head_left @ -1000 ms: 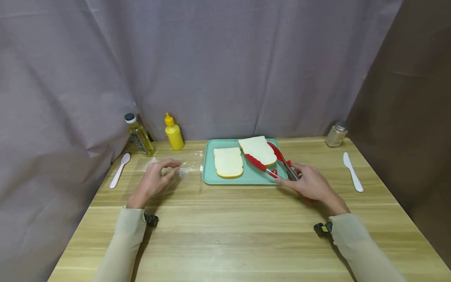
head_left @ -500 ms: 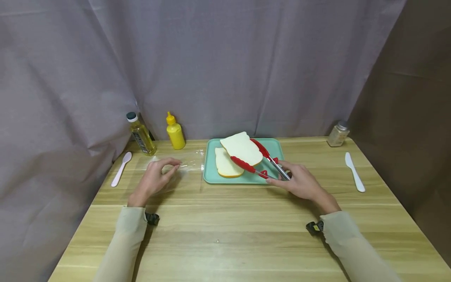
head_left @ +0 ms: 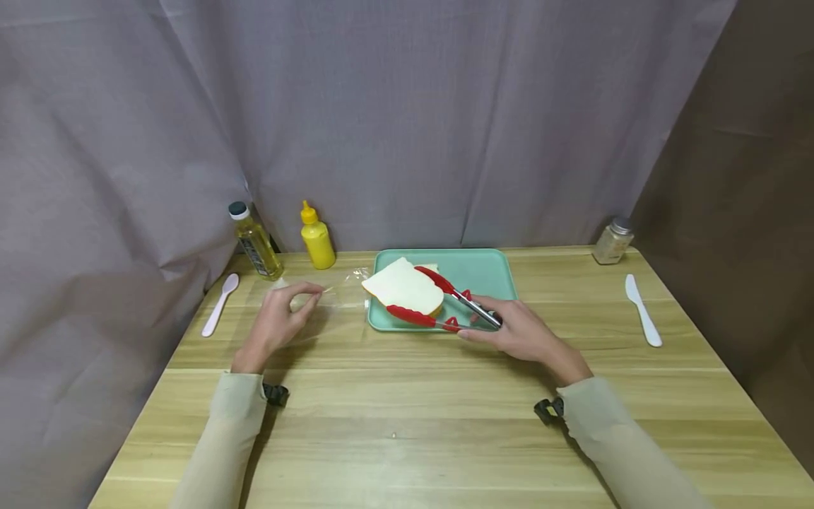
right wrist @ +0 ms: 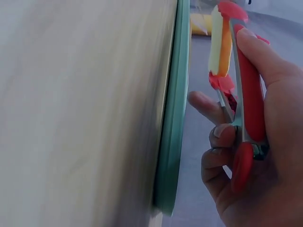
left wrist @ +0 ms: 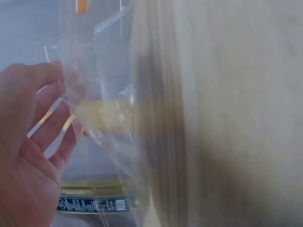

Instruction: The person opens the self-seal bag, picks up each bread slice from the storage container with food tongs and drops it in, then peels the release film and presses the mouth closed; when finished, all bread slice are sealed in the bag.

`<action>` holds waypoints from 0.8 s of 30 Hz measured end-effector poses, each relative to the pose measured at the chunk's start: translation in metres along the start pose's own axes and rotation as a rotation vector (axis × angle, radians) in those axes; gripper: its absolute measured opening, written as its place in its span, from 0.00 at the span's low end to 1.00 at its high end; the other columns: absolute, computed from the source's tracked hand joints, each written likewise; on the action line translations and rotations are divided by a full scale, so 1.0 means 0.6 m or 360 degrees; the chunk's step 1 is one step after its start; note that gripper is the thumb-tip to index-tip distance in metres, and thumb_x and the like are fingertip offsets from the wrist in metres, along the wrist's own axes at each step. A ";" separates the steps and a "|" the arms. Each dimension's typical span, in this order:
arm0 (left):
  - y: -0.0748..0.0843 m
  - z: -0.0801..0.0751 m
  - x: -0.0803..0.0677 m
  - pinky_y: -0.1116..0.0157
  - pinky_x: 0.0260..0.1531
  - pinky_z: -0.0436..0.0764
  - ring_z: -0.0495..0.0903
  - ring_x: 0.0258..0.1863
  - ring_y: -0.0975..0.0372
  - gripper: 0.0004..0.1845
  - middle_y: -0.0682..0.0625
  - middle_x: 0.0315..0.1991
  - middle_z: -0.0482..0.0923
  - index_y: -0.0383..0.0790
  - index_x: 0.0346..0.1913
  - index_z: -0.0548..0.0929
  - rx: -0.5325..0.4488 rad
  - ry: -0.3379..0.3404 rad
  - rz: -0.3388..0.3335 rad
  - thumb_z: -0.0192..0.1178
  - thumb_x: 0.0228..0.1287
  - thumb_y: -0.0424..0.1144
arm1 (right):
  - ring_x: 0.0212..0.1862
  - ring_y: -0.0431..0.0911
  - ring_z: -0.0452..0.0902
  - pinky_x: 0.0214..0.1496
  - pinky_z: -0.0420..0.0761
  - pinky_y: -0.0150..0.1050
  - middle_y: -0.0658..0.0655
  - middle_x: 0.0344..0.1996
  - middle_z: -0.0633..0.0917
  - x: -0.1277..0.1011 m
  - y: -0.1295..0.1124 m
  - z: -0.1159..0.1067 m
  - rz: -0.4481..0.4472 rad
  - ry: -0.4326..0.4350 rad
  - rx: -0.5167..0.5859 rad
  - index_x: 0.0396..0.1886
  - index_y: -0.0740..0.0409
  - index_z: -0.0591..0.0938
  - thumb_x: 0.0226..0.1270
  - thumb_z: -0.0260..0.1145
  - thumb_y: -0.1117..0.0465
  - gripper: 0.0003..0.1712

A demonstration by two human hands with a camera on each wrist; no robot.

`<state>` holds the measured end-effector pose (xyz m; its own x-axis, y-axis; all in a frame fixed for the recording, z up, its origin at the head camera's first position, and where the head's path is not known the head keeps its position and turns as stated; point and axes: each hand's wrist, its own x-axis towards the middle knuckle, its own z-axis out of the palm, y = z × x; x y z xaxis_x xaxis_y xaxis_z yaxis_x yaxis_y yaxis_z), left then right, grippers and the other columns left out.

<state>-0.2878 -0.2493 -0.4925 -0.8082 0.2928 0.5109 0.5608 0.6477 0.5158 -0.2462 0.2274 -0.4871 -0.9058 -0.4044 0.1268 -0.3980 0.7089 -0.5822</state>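
Note:
My left hand [head_left: 284, 318] pinches the upper layer of a clear plastic bag [left wrist: 106, 90] between thumb and fingertips. The bag lies on the table left of the tray, its mouth lifted and facing the tray. In my right hand [head_left: 518, 329] are red-tipped metal tongs [head_left: 470, 307], gripped around the handles. Their red tips clasp a slice of bread [head_left: 403, 286] by its two sides. In the right wrist view this bread slice [right wrist: 219, 42] is raised above the tray's level. A second slice [head_left: 431, 268] lies on the green tray [head_left: 477, 268], mostly hidden under the held one.
Behind the bag stand an oil bottle [head_left: 256, 244] and a yellow squeeze bottle [head_left: 317, 237]. A pink spoon [head_left: 220, 304] lies at the left edge. On the right are a seasoning jar [head_left: 613, 242] and a white knife [head_left: 644, 311]. A grey curtain [head_left: 407, 127] hangs behind the table.
My right hand has moved left with the tongs, carrying the bread slice off the tray's right half, over the other slice, to the tray's left edge. My left hand has stayed on the bag.

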 end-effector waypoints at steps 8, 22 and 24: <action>-0.003 0.002 -0.001 0.47 0.61 0.87 0.92 0.53 0.47 0.10 0.44 0.52 0.93 0.41 0.53 0.93 0.0008 -0.0014 -0.0007 0.70 0.73 0.32 | 0.49 0.45 0.84 0.51 0.82 0.44 0.45 0.55 0.93 0.011 -0.018 0.011 -0.0102 -0.0034 -0.0016 0.81 0.41 0.73 0.64 0.78 0.32 0.50; 0.000 -0.001 -0.006 0.47 0.66 0.85 0.91 0.58 0.50 0.11 0.46 0.57 0.92 0.45 0.56 0.92 -0.0035 -0.0143 -0.0088 0.70 0.74 0.33 | 0.62 0.44 0.85 0.64 0.86 0.49 0.46 0.66 0.87 0.031 -0.026 0.030 -0.0233 -0.0079 -0.0018 0.79 0.41 0.76 0.65 0.79 0.35 0.46; 0.000 -0.001 -0.007 0.48 0.67 0.85 0.91 0.59 0.51 0.12 0.47 0.57 0.92 0.46 0.56 0.92 -0.0042 -0.0159 -0.0104 0.70 0.74 0.33 | 0.63 0.44 0.85 0.65 0.85 0.49 0.46 0.65 0.88 0.035 -0.028 0.033 -0.0244 -0.0098 -0.0008 0.80 0.42 0.76 0.66 0.79 0.35 0.46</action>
<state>-0.2841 -0.2507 -0.4942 -0.8563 0.3200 0.4054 0.5098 0.6496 0.5641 -0.2556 0.1959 -0.4905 -0.8238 -0.5426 0.1642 -0.5317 0.6392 -0.5556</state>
